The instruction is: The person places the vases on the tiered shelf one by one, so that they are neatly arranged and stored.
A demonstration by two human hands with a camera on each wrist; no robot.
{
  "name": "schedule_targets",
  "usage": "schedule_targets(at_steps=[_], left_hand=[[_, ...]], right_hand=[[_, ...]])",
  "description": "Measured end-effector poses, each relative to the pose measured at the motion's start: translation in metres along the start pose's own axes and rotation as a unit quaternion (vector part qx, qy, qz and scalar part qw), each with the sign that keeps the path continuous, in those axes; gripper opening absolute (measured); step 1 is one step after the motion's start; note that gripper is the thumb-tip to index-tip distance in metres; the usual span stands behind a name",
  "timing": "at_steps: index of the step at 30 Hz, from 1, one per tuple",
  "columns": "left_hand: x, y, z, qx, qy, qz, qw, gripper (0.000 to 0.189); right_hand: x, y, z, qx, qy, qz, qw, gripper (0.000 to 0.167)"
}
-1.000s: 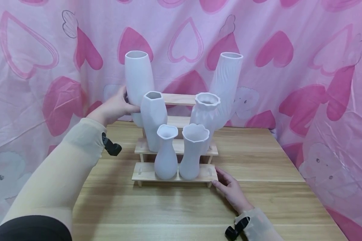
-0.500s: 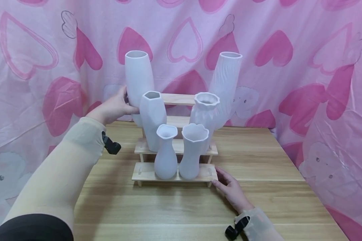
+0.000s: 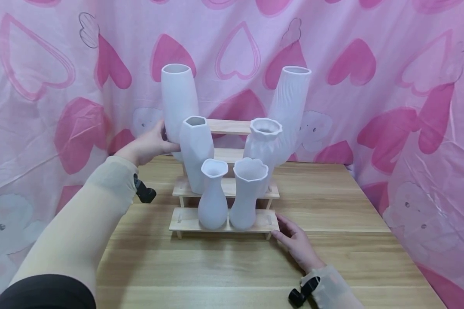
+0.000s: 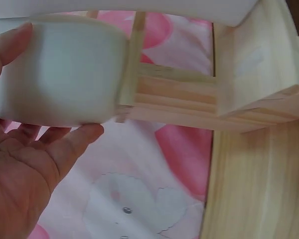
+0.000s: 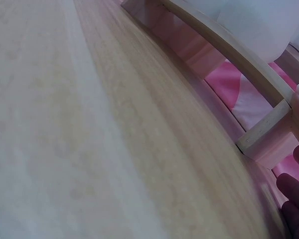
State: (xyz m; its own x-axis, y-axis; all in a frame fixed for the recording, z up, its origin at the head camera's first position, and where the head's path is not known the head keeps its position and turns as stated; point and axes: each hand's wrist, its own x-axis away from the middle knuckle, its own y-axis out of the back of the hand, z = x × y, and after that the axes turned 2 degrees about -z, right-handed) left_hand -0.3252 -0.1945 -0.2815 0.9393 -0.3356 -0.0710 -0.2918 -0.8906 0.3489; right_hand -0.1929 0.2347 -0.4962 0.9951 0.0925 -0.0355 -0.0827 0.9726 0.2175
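Observation:
My left hand grips the lower part of a tall smooth white vase at the back left of a stepped wooden stand. In the left wrist view, the thumb and fingers lie around the bottom end of this vase. A faceted white vase in front hides its base in the head view. My right hand holds the right end of the lowest step. In the right wrist view, the thumb tip is against the corner of that step, with the fingers beside it.
On the lowest step stand two small vases, one bulbous and one flared. A ruffled-neck vase is on the step behind, and a tall ribbed vase leans at the back right. The wooden table meets a pink heart-patterned curtain.
The tall smooth vase has shifted slightly to the right with my left hand, which sits a little lower and further right. My right hand and the stand have not moved.

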Motion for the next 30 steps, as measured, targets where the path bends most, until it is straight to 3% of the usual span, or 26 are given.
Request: schedule_targets(at_steps=[5,10,17,30], left_hand=[[0.001,-0.004,0.010,0.055,-0.008,-0.005,0.9985,0.089],[0.001,-0.009,0.018,0.115,0.005,-0.008,0.9933,0.087],[0.004,-0.010,0.026,0.092,0.009,-0.007,0.9957,0.067],[0.003,-0.008,0.028,0.068,0.024,-0.021,0.9972,0.072]], right_hand=[[-0.001,0.000,0.000,0.001,0.006,0.000,1.0000,0.060],[-0.001,0.000,-0.001,0.002,0.014,-0.007,0.9999,0.058],[0.000,0.000,-0.002,0.000,0.021,-0.004,0.9998,0.057],[0.000,0.000,-0.002,0.000,0.023,0.001,0.9997,0.059]])
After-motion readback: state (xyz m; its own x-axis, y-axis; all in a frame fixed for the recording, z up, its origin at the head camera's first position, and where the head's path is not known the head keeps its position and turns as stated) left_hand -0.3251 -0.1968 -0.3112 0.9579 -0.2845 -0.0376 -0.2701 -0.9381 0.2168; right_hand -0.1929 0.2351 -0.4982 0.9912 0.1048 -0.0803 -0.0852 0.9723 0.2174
